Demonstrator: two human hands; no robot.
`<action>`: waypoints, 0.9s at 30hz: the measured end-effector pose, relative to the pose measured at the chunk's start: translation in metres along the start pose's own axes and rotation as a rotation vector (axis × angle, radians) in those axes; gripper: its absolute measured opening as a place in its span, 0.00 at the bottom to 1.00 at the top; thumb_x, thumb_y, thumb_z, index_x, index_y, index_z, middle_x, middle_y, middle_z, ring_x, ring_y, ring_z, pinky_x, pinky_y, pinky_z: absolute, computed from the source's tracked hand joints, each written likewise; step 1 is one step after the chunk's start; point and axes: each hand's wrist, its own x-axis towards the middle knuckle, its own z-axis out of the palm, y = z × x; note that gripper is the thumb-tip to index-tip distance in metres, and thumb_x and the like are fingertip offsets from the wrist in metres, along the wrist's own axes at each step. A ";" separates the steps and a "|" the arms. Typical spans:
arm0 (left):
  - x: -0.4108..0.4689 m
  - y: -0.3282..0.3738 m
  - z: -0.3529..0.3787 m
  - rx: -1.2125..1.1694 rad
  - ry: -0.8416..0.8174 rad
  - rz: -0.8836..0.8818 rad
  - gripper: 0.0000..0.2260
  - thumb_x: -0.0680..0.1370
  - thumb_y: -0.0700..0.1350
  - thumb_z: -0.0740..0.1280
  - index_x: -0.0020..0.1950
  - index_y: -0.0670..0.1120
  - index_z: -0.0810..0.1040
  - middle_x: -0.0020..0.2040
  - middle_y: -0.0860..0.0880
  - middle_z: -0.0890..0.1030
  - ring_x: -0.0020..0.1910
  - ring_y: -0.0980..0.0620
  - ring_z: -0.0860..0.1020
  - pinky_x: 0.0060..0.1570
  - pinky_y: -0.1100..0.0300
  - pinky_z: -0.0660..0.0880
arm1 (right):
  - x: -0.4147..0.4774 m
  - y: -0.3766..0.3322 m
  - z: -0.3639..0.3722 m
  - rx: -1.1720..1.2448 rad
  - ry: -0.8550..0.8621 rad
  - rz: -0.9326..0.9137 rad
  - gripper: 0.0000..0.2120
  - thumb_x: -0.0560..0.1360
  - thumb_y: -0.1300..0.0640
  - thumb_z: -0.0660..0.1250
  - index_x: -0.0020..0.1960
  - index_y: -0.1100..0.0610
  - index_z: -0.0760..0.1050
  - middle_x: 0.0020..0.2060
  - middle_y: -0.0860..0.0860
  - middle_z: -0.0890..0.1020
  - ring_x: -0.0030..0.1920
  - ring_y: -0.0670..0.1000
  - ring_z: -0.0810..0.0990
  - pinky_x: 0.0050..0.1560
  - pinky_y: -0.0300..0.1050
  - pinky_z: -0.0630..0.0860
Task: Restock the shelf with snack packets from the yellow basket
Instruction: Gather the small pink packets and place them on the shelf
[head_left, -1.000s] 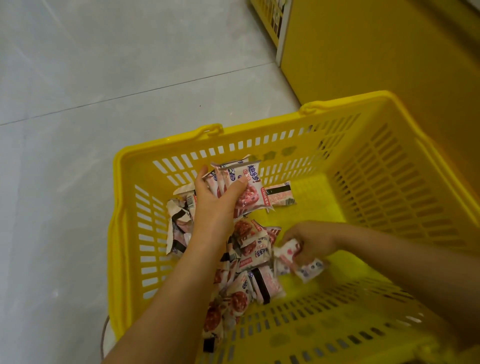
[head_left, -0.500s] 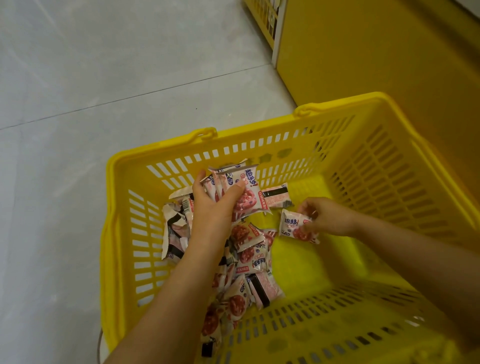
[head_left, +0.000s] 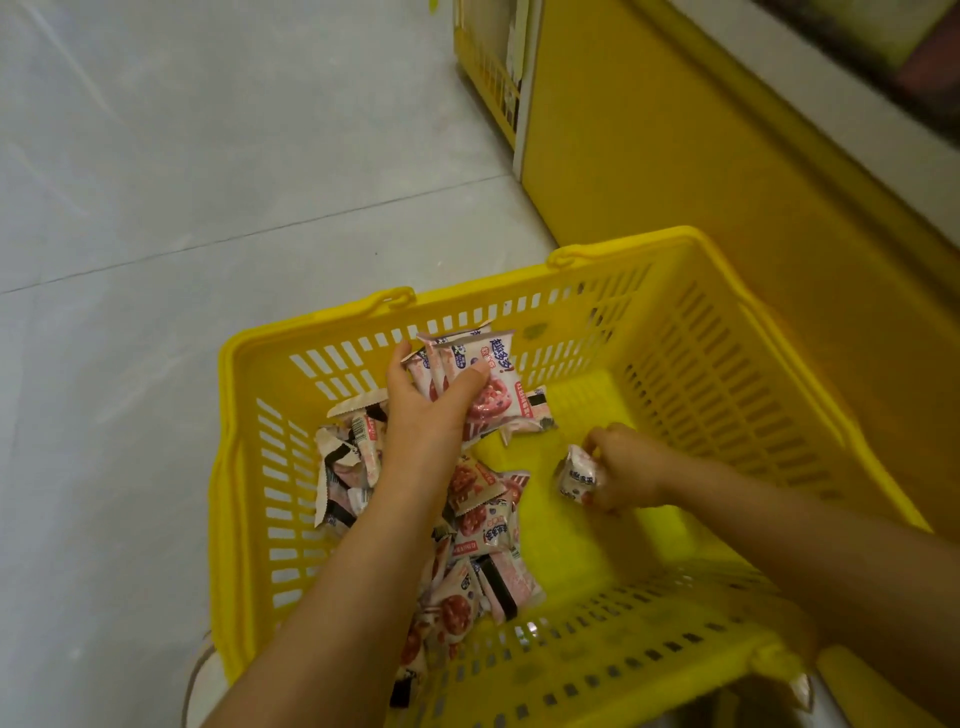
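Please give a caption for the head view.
Left hand grips snack packets in yellow basket; right hand pinches single packet.

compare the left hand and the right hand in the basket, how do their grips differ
The left hand clasps a bunch of packets, thumb across the front one; the right hand pinches a single packet. The left hand is up by the far wall, over the loose pile; the right hand is over bare floor of the yellow basket. Both are inside the basket, gripping pink-and-white snacks.
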 end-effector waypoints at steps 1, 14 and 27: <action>-0.005 0.007 0.005 -0.011 -0.025 0.016 0.41 0.63 0.56 0.75 0.72 0.62 0.59 0.68 0.46 0.74 0.58 0.46 0.80 0.60 0.43 0.75 | -0.013 -0.001 -0.009 0.085 0.032 0.001 0.27 0.69 0.54 0.75 0.64 0.59 0.69 0.59 0.59 0.76 0.53 0.57 0.80 0.46 0.44 0.76; -0.132 0.152 0.100 -0.290 -0.374 0.347 0.39 0.65 0.47 0.75 0.73 0.53 0.63 0.65 0.48 0.77 0.58 0.47 0.81 0.59 0.43 0.76 | -0.275 -0.043 -0.148 0.951 1.023 -0.292 0.13 0.72 0.64 0.71 0.54 0.54 0.76 0.48 0.51 0.84 0.42 0.41 0.83 0.45 0.40 0.81; -0.311 0.237 0.177 -0.282 -0.614 0.658 0.43 0.61 0.64 0.69 0.73 0.71 0.52 0.74 0.55 0.66 0.66 0.49 0.74 0.64 0.43 0.72 | -0.488 -0.043 -0.155 0.754 1.359 -0.505 0.24 0.82 0.51 0.57 0.72 0.34 0.53 0.57 0.28 0.76 0.57 0.31 0.75 0.56 0.28 0.71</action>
